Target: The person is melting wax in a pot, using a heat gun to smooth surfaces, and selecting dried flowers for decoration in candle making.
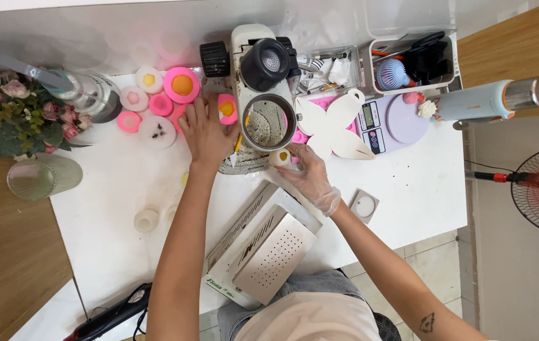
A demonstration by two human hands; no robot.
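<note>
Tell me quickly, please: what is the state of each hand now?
Left hand: open, fingers spread flat on the table among the pink moulds, holding nothing.
Right hand: gloved, closed around a small white piece with a yellow centre.

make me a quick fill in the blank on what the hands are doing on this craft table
1. The right hand wears a thin clear ____.
2. The left hand rests beside a pink mould with a ____ centre.
3. The right hand holds a small white piece next to the ____-shaped white cutout.
4. The artificial roses stand at the table's ____ edge.

Missing words: glove; yellow; butterfly; left
</note>
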